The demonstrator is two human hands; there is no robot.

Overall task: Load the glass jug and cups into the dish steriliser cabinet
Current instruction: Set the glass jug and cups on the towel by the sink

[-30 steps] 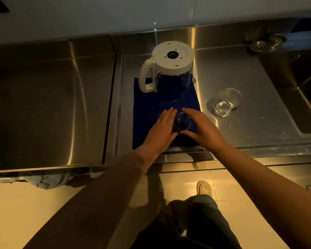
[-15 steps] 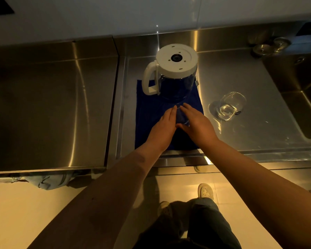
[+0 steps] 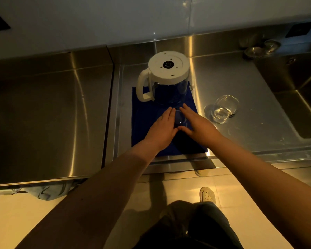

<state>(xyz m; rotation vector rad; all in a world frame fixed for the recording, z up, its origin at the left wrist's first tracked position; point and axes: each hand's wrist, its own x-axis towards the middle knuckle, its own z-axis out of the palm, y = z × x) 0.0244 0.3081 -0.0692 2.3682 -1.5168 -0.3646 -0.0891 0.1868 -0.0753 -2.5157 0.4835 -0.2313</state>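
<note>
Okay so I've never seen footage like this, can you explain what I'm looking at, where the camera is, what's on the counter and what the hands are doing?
The camera sits on a person's head and looks down, so you see their own bare arms, legs and a shoe. No machine is involved. They stand at a steel counter. On it lies a blue cloth. At the cloth's far end stands the glass jug, apparently upside down, its white base on top. The left hand and right hand are cupped around a small clear glass cup on the cloth; whether they grip it firmly is hard to tell. A second glass cup lies tipped on the bare steel to the right, beside the sink.
</note>
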